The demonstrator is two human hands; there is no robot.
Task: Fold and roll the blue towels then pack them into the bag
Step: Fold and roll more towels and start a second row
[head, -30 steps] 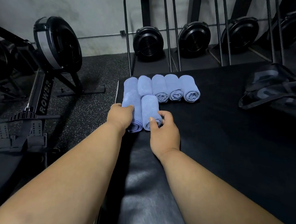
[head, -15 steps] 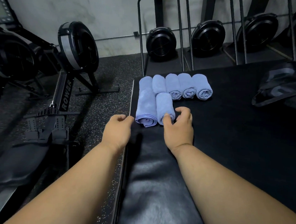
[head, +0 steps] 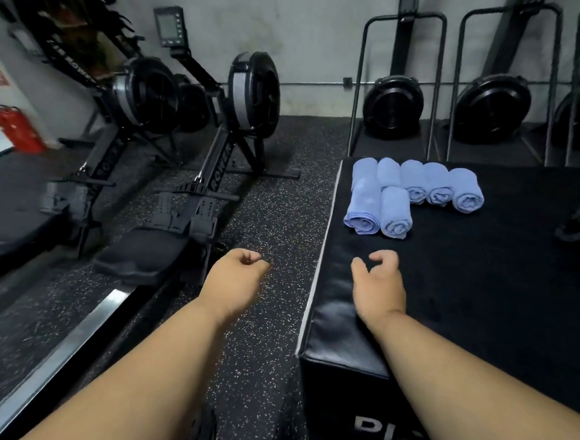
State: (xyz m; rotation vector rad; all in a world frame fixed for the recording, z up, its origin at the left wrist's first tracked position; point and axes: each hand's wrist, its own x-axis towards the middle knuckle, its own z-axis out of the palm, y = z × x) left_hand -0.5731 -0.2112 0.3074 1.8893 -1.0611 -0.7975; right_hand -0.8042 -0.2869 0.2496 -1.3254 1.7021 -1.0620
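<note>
Both hands (left [head: 234,278], right [head: 378,286]) hover empty near rolled towels [head: 398,196].

"ROWER" ran up the rowing machine [head: 216,170] frame; white letters "DI", cut off, marked the black box's [head: 339,378] front face.

Both forearms are bare from the lower edge of the view up to the wrists, with no sleeve cuff showing. The left hand [head: 234,278] and the right hand [head: 378,288] look ungloved, with no evident watch, band or ring, though motion blur softens fine detail.
</note>
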